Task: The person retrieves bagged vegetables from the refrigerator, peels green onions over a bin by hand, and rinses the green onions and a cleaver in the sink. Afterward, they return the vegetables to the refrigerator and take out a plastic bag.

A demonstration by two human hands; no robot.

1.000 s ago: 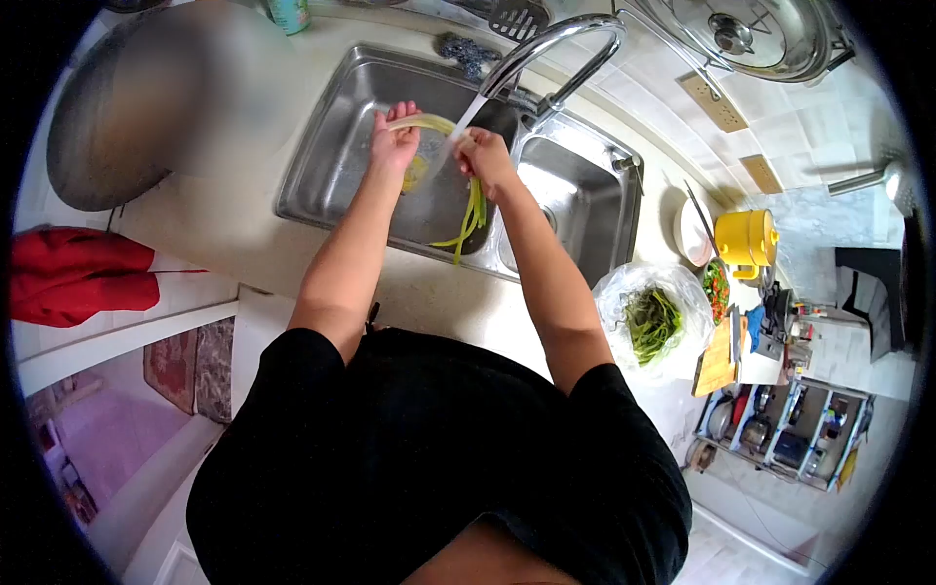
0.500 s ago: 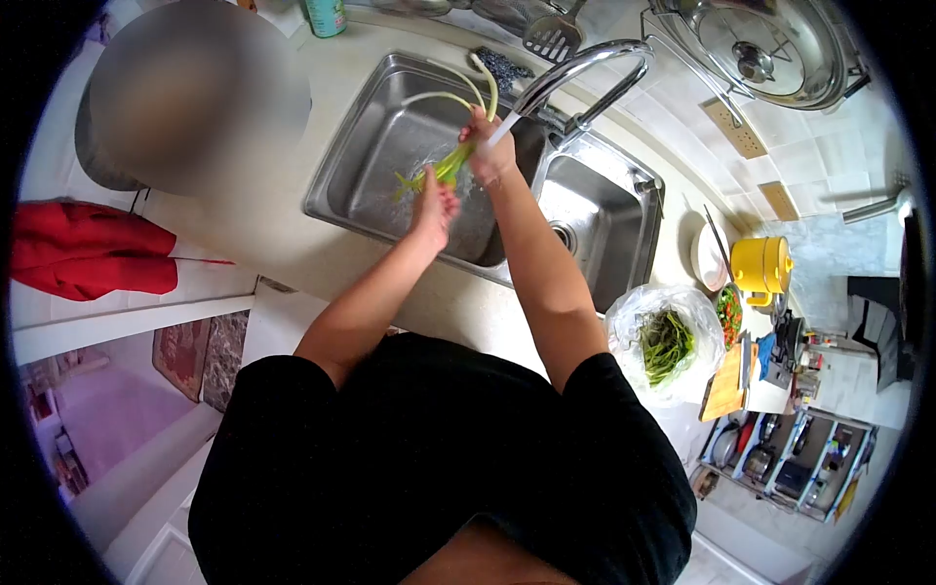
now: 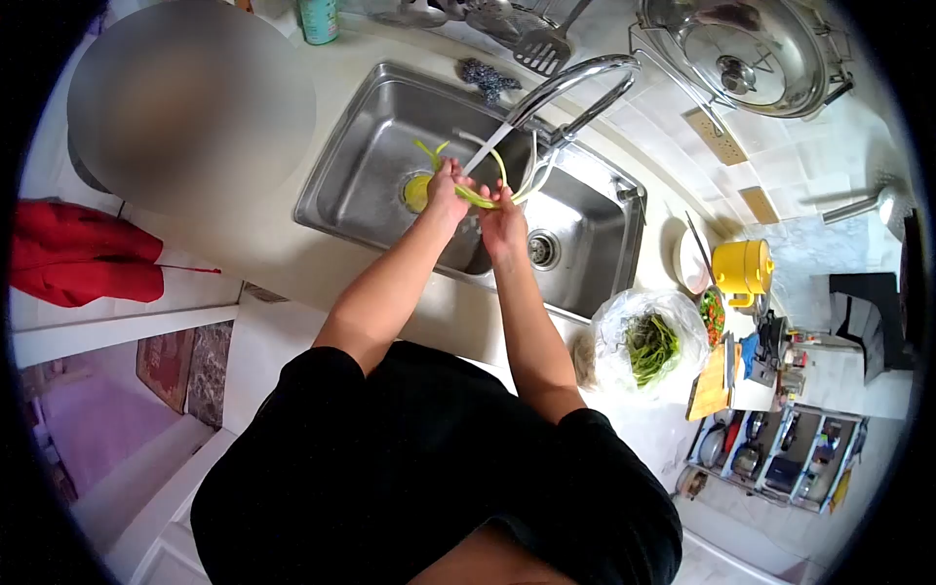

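1. Our left hand (image 3: 448,192) has its fingers curled around the leafy end of the green stalks (image 3: 475,198); our right hand (image 3: 501,219) pinches the same bunch just beside it. Both grips look narrow.
2. The bunch sits above the sink, near the running water (image 3: 485,148), leafy tips over the left basin (image 3: 361,156), pale ends bending towards the right basin (image 3: 595,234).
3. Half a second ago the pale ends pointed over the left basin; now they have swung across the divider. We judge the bunch is being turned by the tap (image 3: 575,83), with both hands sharing it.
4. We count two basins, one tap and at least three stalks; overlap hides the exact number.
5. Farther right we see one plastic bag (image 3: 608,327) of greens (image 3: 651,346), one yellow pot (image 3: 741,260) and one chopping board (image 3: 709,385).
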